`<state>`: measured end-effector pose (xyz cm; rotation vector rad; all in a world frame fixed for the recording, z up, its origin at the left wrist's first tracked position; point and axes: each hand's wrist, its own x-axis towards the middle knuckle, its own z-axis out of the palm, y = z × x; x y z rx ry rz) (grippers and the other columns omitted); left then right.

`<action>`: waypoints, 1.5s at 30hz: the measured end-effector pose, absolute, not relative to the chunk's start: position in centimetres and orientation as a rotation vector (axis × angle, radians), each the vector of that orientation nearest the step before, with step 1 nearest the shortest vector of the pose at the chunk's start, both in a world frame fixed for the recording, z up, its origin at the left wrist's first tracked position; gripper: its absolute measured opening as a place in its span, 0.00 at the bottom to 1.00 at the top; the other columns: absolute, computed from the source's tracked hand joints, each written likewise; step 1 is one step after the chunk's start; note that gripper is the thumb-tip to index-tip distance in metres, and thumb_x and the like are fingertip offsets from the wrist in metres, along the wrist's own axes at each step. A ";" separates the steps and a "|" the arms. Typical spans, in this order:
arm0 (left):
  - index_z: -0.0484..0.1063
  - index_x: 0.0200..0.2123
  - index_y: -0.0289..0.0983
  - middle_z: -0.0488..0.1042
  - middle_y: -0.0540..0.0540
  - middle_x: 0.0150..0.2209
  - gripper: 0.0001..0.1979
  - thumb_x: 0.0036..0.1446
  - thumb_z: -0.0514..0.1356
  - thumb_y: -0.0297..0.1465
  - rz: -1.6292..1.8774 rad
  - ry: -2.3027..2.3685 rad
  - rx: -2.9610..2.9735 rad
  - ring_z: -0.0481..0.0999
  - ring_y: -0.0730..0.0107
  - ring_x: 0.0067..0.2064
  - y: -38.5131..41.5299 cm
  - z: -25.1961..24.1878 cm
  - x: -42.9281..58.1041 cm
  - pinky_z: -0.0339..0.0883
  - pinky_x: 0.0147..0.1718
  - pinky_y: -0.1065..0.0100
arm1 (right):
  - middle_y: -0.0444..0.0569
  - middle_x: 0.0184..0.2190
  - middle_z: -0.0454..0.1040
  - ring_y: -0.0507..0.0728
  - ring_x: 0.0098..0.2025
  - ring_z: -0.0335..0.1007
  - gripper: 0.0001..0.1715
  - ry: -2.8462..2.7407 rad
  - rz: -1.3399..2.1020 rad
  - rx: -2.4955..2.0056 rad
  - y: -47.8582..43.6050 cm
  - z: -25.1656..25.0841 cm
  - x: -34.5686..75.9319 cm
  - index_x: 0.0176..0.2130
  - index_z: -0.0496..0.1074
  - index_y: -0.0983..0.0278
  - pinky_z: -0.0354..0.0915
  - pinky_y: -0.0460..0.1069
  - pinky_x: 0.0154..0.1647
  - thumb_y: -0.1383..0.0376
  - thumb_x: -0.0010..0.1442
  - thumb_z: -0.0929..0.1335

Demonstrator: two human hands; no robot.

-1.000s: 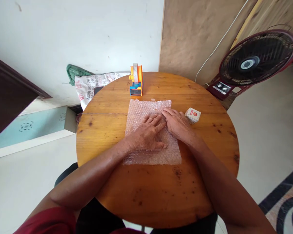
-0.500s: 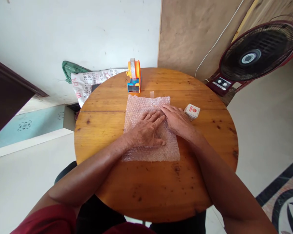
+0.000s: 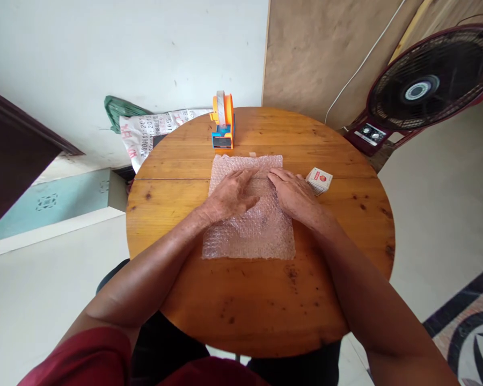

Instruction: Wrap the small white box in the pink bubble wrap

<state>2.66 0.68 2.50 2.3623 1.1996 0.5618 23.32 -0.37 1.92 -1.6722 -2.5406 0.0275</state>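
Observation:
A sheet of clear bubble wrap (image 3: pixel 249 236) lies flat on the round wooden table (image 3: pixel 257 305). On its upper left part rests my left hand (image 3: pixel 233 194), fingers stretched out and palm down. My right hand (image 3: pixel 292 192) lies flat over the sheet's upper right edge, its fingers pointing toward the left hand. A small white box (image 3: pixel 319 181) with a red mark is just right of my right hand. At the sheet's far edge a short piece of tape (image 3: pixel 252 154) shows on the wood.
An orange and blue tape dispenser (image 3: pixel 223 120) with a roll stands beyond the sheet. To the right is a dark red fan (image 3: pixel 422 91) beside the table. A printed white sack (image 3: pixel 139 139) and a green bag (image 3: pixel 123 111) lie by the wall.
My left hand has slid away from me and slightly left over the bubble wrap, away from the right hand's fingers. The right hand has stayed nearly in place. The view has shifted slightly.

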 end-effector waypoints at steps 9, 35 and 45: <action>0.69 0.58 0.36 0.63 0.36 0.64 0.29 0.55 0.64 0.40 0.348 1.155 2.614 0.58 0.46 0.67 0.5 1.8 2.6 0.53 0.65 0.48 | 0.58 0.65 0.63 0.65 0.64 0.61 0.30 -2.541 0.018 -1.676 -0.5 2.2 23.2 0.62 0.66 0.68 0.61 0.60 0.56 0.75 0.64 0.55; 0.51 0.70 0.35 0.48 0.30 0.71 0.48 0.55 0.57 0.58 0.168 0.974 2.712 0.44 0.38 0.72 -1.4 1.5 3.8 0.35 0.68 0.41 | 0.57 0.65 0.64 0.65 0.64 0.60 0.29 -2.525 -0.003 -1.676 -0.6 2.2 23.3 0.62 0.65 0.69 0.60 0.58 0.57 0.74 0.64 0.57; 0.53 0.69 0.36 0.49 0.31 0.71 0.50 0.52 0.60 0.58 0.185 0.977 2.692 0.45 0.38 0.72 -1.2 1.3 3.8 0.33 0.68 0.43 | 0.59 0.65 0.64 0.66 0.64 0.60 0.28 -2.503 -0.023 -1.715 -0.5 2.0 23.4 0.62 0.64 0.71 0.60 0.59 0.59 0.73 0.64 0.57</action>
